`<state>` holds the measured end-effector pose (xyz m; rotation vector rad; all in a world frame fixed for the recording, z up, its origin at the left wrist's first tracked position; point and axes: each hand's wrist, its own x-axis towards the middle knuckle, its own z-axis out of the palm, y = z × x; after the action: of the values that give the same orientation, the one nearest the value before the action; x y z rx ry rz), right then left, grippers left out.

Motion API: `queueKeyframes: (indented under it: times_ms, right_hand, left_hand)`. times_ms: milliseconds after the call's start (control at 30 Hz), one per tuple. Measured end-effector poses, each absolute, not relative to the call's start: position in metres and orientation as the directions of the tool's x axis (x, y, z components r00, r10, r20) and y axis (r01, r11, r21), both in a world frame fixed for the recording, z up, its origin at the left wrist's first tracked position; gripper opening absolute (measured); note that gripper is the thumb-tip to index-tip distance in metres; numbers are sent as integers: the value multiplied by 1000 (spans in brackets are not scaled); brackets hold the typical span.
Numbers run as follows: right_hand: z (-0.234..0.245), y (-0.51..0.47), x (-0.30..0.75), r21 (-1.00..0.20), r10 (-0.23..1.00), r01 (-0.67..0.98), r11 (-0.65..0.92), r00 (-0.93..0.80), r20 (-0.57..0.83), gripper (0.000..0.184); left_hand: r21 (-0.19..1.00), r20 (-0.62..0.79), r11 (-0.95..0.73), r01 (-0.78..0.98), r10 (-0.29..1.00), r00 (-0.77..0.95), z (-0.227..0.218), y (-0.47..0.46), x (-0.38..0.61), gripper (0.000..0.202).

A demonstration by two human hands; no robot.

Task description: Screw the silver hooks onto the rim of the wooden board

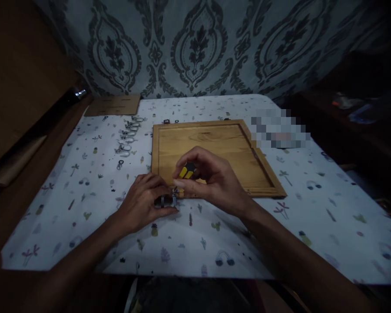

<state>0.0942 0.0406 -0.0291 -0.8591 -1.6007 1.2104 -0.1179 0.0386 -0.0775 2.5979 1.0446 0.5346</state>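
Observation:
A framed wooden panel (202,145) lies flat on the table. At its near left corner, my left hand (146,198) closes its thumb and fingers around a small shiny metal fitting (175,196), whose exact kind I cannot make out. My right hand (215,180) is just above that corner, gripping a screwdriver (187,170) by its short black and yellow handle. The driver's tip is hard to see, though it points down toward the fitting. Left of the panel, several metal clasps (128,132) lie in a row, with a small separate metal piece (120,164) nearest me.
A patterned white cloth (94,208) covers the table. Brown cardboard (114,105) rests at the back left. Small dark hardware (166,122) sits by the panel's far edge. A pixelated patch hides something at the back right. The patterned wall (198,48) stands behind the table.

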Motion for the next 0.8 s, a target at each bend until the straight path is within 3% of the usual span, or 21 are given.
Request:
queueKeyframes:
  times_ms: [167,400,667,800]
  right_hand:
    - [-30,42,97,-950,851,-106,293,-424,309,22]
    - [-31,41,94,-967,927,-34,251,-278,250,35]
    - [-35,41,97,-949,875,-176,261,-371,310,29]
    - [-41,42,96,-951,908,-199,238,-302,291,27]
  left_hand:
    - [398,228,-698,595,703,673,-77,39,-118,36]
    - [386,227,-700,601,704,673,-78,39,-118,35]
    - [398,223,-699,595,702,676,-77,39,-118,39]
    - [396,233,-710,582,691,684,-77,40,-118,38]
